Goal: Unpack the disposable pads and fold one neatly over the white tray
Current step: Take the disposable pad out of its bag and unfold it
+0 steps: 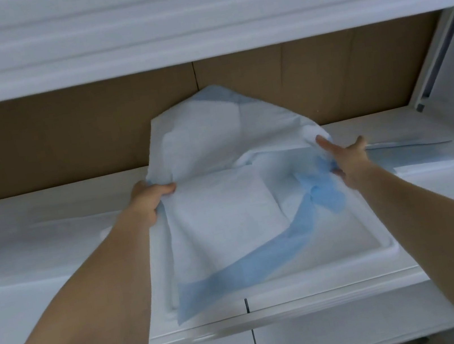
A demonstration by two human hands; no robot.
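Pad (224, 202) lies straight ahead between both hands, draped over the white tray (386, 244) at the desk's (40, 260) near edge, its long axis running away toward the cardboard backing (65, 132). Left hand (149, 196) grips its left edge; right hand (348, 158) pinches the far right corner, index finger extended. Both hands are equally near. Far flap stands raised against the backing; a crumpled blue border obstructs flat folding. Plastic packaging (413, 154) lies to the right.

No text, label or number can be read anywhere, perhaps because the view is blurred.
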